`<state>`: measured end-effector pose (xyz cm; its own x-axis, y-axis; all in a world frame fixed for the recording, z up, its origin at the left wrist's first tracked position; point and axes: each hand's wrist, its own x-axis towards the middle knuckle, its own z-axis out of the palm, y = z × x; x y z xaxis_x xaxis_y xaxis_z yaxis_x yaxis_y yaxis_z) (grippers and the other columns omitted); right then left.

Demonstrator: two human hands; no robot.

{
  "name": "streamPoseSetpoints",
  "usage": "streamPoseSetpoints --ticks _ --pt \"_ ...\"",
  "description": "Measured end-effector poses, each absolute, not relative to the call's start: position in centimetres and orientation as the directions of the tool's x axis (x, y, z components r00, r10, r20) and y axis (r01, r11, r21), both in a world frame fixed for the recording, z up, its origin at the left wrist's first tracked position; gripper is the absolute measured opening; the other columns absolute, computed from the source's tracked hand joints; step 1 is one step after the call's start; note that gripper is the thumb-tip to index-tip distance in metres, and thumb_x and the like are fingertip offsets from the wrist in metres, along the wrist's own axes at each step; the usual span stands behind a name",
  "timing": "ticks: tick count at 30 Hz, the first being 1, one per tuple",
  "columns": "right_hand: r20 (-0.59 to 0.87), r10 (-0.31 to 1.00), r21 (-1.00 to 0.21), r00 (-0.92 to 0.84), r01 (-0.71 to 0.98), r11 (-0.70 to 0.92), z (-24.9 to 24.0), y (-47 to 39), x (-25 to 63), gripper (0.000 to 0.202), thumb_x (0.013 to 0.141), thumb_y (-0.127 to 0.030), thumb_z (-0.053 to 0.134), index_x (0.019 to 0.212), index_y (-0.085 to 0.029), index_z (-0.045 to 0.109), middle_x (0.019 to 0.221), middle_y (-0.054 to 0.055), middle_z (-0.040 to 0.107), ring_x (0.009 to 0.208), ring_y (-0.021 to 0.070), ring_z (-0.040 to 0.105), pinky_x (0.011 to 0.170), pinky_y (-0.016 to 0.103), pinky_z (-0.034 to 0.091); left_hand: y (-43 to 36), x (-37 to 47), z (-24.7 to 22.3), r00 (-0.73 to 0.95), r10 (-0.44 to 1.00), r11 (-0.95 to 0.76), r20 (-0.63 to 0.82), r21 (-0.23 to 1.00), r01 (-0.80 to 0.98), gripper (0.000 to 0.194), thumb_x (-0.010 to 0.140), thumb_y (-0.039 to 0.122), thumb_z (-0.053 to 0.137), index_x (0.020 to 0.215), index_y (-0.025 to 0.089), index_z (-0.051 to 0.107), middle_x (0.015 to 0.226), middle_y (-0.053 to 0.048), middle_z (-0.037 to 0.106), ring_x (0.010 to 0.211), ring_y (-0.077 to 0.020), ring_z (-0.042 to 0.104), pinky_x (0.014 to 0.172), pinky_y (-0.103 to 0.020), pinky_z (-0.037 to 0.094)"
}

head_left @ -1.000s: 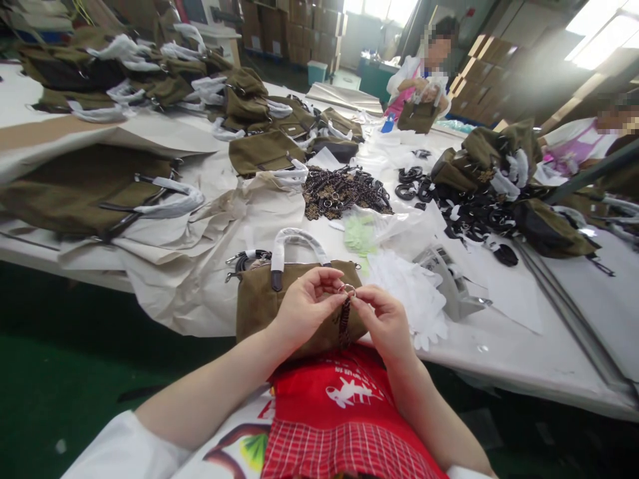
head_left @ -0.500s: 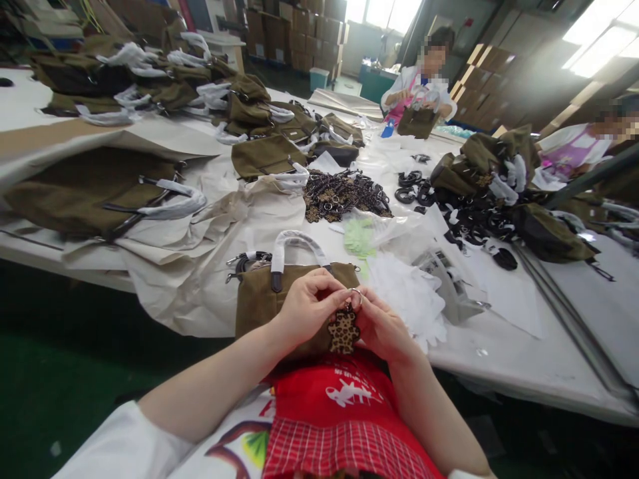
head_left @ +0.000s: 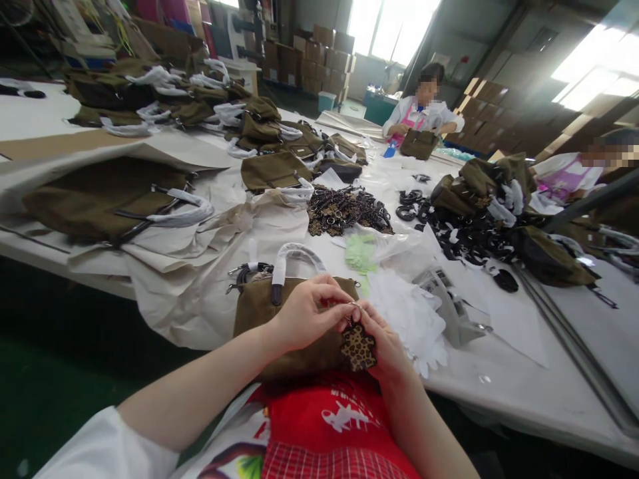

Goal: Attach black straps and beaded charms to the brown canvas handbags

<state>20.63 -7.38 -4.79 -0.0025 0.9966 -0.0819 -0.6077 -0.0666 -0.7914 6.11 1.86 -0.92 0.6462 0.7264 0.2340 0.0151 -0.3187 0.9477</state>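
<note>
Close in front of my body, my left hand (head_left: 314,311) and my right hand (head_left: 380,336) meet at the fingertips. Both pinch the metal ring of a leopard-print, bear-shaped keychain (head_left: 358,347), which dangles below the fingers against my right palm. Behind them an olive handbag (head_left: 259,316) stands at the table edge, its white-wrapped handle (head_left: 298,251) upright. A coiled dark strap (head_left: 249,271) with metal clips lies at the bag's top left. My hands and forearm cover part of the bag's right side.
A pile of keychains (head_left: 344,209) lies beyond the bag. Green slips (head_left: 360,253) and white paper pieces (head_left: 412,313) are to the right, beside a grey metal device (head_left: 452,306). Olive bags (head_left: 107,199) lie left, more bags (head_left: 489,183) and black straps right. Two people work across the table.
The keychain has swung slightly right and down, with both hands still pinching its ring. The camera view has tilted a little, so the surroundings sit lower in the picture.
</note>
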Motion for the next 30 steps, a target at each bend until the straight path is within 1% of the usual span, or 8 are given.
streamPoseSetpoints --ticks 6,8,12,17,20,22,27,30 --pt "-0.080 0.996 -0.775 -0.043 -0.626 -0.089 -4.8 -7.5 20.6 0.011 0.089 -0.033 0.063 0.085 -0.024 0.059 0.084 0.001 0.067 0.078 0.0160 0.062 0.073 0.028 0.048 2.4 6.4 -0.9 0.700 0.693 -0.205 0.175 0.978 -0.041 0.018 0.084 0.027 0.064 0.075 0.014 0.071 0.075 -0.001 0.057 0.044 -0.0053 0.053 0.048 -0.023 0.049" --pt "-0.073 0.997 -0.769 -0.018 -0.636 -0.068 -5.0 -7.1 20.4 0.010 0.089 -0.032 0.063 0.086 -0.023 0.060 0.083 0.001 0.067 0.078 0.0161 0.063 0.075 0.029 0.049 3.6 6.7 -1.5 0.714 0.676 -0.219 0.183 0.975 -0.042 0.021 0.085 0.030 0.062 0.074 0.014 0.071 0.075 -0.002 0.059 0.051 -0.0076 0.056 0.053 -0.023 0.050" --pt "-0.051 0.996 -0.774 0.079 -0.633 0.010 -5.5 -5.8 20.5 0.013 0.090 -0.032 0.062 0.083 -0.021 0.062 0.081 0.001 0.065 0.075 0.0144 0.062 0.076 0.029 0.050 6.8 6.9 -2.6 0.772 0.606 -0.392 0.191 0.916 0.081 0.019 0.081 0.029 0.065 0.070 0.014 0.070 0.076 -0.005 0.065 0.072 -0.0141 0.060 0.070 -0.026 0.050" --pt "-0.094 0.989 -0.843 0.111 -0.537 -0.020 -6.2 -5.3 21.2 0.023 0.090 -0.039 0.061 0.081 -0.019 0.065 0.071 0.000 0.063 0.064 0.0127 0.060 0.067 0.026 0.050 7.4 7.4 -2.3 0.776 0.609 -0.445 0.167 0.882 0.159 0.020 0.085 0.031 0.059 0.084 0.015 0.070 0.081 -0.005 0.067 0.070 -0.0136 0.059 0.066 -0.024 0.048" --pt "-0.137 0.989 -0.855 0.063 -0.512 -0.086 -6.1 -5.5 21.5 0.024 0.090 -0.041 0.061 0.081 -0.018 0.065 0.070 0.001 0.064 0.063 0.0131 0.061 0.065 0.026 0.050 6.4 7.7 -2.0 0.814 0.542 -0.474 0.207 0.876 0.093 0.018 0.084 0.027 0.058 0.076 0.016 0.070 0.074 -0.003 0.066 0.068 -0.0131 0.059 0.067 -0.024 0.048" --pt "-0.134 0.990 -0.844 0.033 -0.528 -0.097 -5.8 -5.7 21.6 0.025 0.091 -0.041 0.059 0.084 -0.018 0.065 0.072 0.002 0.065 0.065 0.0146 0.062 0.066 0.027 0.051 5.9 7.7 -1.9 0.796 0.556 -0.454 0.241 0.890 0.047 0.019 0.084 0.027 0.059 0.071 0.016 0.070 0.070 -0.003 0.066 0.068 -0.0135 0.059 0.067 -0.024 0.048" --pt "-0.114 0.994 -0.812 -0.007 -0.576 -0.097 -5.3 -5.4 21.4 0.023 0.090 -0.037 0.059 0.076 -0.019 0.059 0.076 0.002 0.064 0.063 0.0147 0.061 0.063 0.028 0.050 5.6 7.4 -2.6 0.769 0.597 -0.346 0.229 0.938 -0.011 0.029 0.086 0.039 0.059 0.072 0.016 0.071 0.065 -0.005 0.067 0.062 -0.0154 0.062 0.061 -0.026 0.049" --pt "-0.112 0.993 -0.839 0.027 -0.538 -0.080 -5.3 -4.5 21.4 0.024 0.088 -0.036 0.061 0.072 -0.018 0.059 0.075 0.001 0.062 0.063 0.0125 0.058 0.063 0.025 0.048 7.2 7.6 -3.7 0.754 0.639 -0.362 0.154 0.925 0.118 0.038 0.089 0.044 0.051 0.078 0.015 0.072 0.065 -0.005 0.067 0.062 -0.0161 0.062 0.061 -0.027 0.049"
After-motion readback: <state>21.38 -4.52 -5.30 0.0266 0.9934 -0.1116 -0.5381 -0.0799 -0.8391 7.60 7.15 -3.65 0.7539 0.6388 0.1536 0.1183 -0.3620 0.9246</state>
